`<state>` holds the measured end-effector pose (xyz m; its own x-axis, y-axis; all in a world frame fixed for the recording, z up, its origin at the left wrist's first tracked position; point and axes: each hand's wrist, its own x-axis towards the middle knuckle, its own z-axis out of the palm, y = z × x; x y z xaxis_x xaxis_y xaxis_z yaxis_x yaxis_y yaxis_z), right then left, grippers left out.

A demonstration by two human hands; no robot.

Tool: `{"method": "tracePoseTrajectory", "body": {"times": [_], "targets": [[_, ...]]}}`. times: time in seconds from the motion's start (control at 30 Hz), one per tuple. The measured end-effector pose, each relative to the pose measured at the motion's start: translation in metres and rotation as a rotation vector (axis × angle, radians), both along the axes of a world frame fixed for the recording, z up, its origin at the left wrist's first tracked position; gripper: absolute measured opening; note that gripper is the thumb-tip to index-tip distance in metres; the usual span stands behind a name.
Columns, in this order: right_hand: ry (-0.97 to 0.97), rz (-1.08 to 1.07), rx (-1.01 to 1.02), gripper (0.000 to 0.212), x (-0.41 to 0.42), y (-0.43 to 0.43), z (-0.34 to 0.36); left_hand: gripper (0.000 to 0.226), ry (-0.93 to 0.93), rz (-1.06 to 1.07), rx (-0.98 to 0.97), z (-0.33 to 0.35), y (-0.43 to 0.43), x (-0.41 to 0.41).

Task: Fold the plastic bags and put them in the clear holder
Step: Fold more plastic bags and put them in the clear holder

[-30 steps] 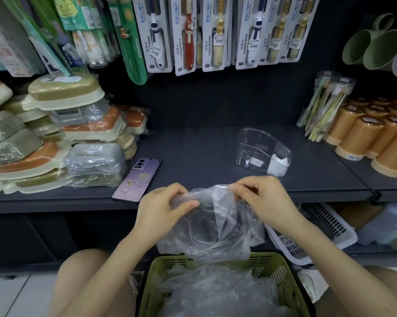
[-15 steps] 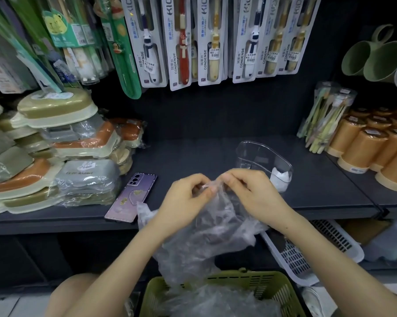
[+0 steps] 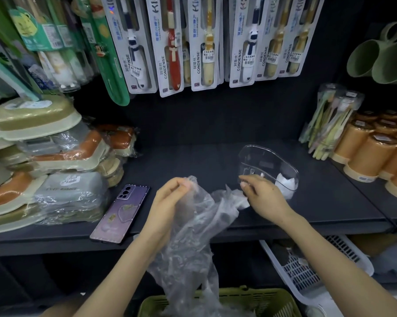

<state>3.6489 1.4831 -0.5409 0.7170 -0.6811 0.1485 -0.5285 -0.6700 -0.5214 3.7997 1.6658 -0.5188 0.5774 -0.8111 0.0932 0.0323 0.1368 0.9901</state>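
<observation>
Head view: plastic bag [image 3: 199,225] seen clear, crumpled, hung loose above green basket [image 3: 273,300]. Dark shop shelf [image 3: 193,161] seen behind; clear holder [image 3: 268,165] stood on it, purple phone [image 3: 121,213] laid at left. Bag top pinched in left hand [image 3: 170,202] grip; other corner held in right hand [image 3: 264,195] grip, just before holder.

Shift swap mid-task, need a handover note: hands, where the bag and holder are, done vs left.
The left-hand grip pinches the plastic bag at its top edge.
The right-hand grip holds the bag's other end, just in front of the clear holder.
The holder stands on the dark shelf. One white folded piece, likely a bag, sits in its right end.
Left to do: fold this crumpled bag, which hangs down to the green basket, stow it, then do the loose bags there.
</observation>
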Motion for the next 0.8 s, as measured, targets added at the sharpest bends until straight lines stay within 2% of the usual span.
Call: {"method": "tracePoseTrajectory", "body": {"times": [0.1,0.2,0.27,0.33,0.37,0.47,0.6,0.7,0.8], "targets": [[-0.001,-0.02,-0.018,0.035,-0.002,-0.021,-0.004,0.02,0.235,0.013,-0.102,0.0,-0.011,0.008],[-0.101,-0.041,0.021,0.032,-0.005,-0.03,-0.002,0.02,0.24,0.079,-0.084,0.0,-0.018,0.006],[-0.296,0.015,0.208,0.026,-0.009,-0.022,0.01,0.02,0.248,0.109,-0.071,-0.001,-0.02,0.005],[-0.459,0.187,0.431,0.026,-0.014,-0.004,0.026,0.021,0.222,0.134,-0.061,-0.002,-0.021,0.007],[-0.496,0.294,0.473,0.032,-0.016,0.005,0.034,0.023,0.207,0.143,-0.058,-0.001,-0.022,0.007],[-0.47,0.445,0.402,0.048,-0.01,0.022,0.045,0.029,0.19,0.169,-0.044,-0.003,-0.024,0.011],[-0.482,0.331,0.263,0.013,0.004,0.028,0.046,0.02,0.202,0.229,-0.034,0.002,-0.023,0.011],[-0.503,0.314,0.289,0.011,-0.008,0.021,0.048,0.013,0.343,0.344,-0.051,0.008,-0.017,0.022],[-0.46,0.347,0.366,0.021,-0.034,0.011,0.056,0.008,0.492,0.383,-0.081,0.01,-0.008,0.046]]}}
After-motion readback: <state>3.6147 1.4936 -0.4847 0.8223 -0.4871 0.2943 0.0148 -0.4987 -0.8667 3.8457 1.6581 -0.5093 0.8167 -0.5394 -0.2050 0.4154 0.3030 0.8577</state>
